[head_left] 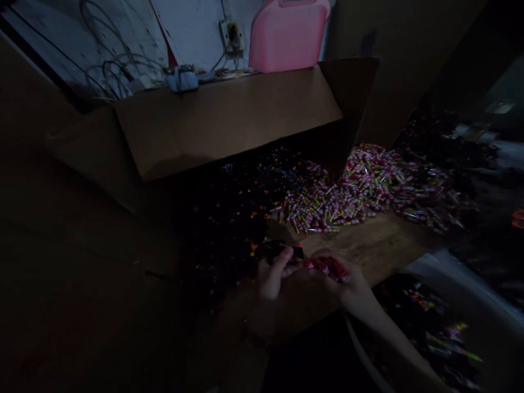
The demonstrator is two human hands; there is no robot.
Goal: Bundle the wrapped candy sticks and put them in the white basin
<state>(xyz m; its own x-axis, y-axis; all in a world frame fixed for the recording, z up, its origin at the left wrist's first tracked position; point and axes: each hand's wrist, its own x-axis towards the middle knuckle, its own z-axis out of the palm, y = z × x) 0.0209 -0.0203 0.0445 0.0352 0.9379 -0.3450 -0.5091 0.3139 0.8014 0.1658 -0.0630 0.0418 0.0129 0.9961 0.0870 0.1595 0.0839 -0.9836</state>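
Observation:
In the dim head view, my left hand [271, 279] is closed, thumb on top, on a small black piece [283, 250] whose kind I cannot make out. Just to its right, my right hand [351, 286] wraps round several small red and pink tube-like pieces [333, 268]. The fingertips of both hands nearly meet above the edge of a wooden tabletop [372, 232]. Behind them lies a heap of small pink, white and yellow tube-like pieces [360, 188]. A mass of black pieces with orange and yellow specks [233, 218] spreads to the left.
An open cardboard box [237, 120] stands at the back, its flap over the black pieces. A pink plastic container [290, 35] and tangled cables [110, 65] are by the wall, below a socket [232, 35]. At lower right, a pale-rimmed container [470, 289] holds mixed pieces.

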